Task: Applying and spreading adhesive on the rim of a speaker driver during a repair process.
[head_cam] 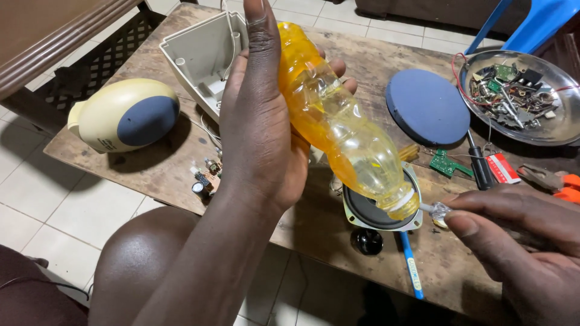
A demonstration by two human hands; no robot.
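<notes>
Head view, looking down over a worn wooden table [386,60]. Left hand [266,127] wrapped around the body of a clear plastic bottle [338,121], thumb up along the near side, fingertips curling round the far side; bottle tipped steeply, base high and away, neck down and toward the right, apparently so the yellow liquid runs toward the mouth. Liquid pooled mostly in the upper, far half, deep orange-yellow there and paler near the neck; ribbed, slightly crumpled walls, no cap visible on the white-ringed mouth. Right hand [519,241] pinched around a small clear object [439,211], perhaps a little tube or syringe tip, pressed right against the bottle's mouth, seemingly held there to meet the liquid; exact kind too small to tell. Directly below the mouth, a round black speaker driver [377,211] in a pale square frame, flat on the table. Beside it a blue pen [412,268] and a small black knob [367,241] near the table's front edge. Farther left, a cream speaker housing [124,115] with a grey-blue face, an open grey plastic shell [202,54], and a small circuit board [206,175]. Farther right, a grey-blue disc [426,105] and a metal tray [565,130] of loose electronic parts, with a green board [446,163] and a screwdriver [480,166] lying between.
</notes>
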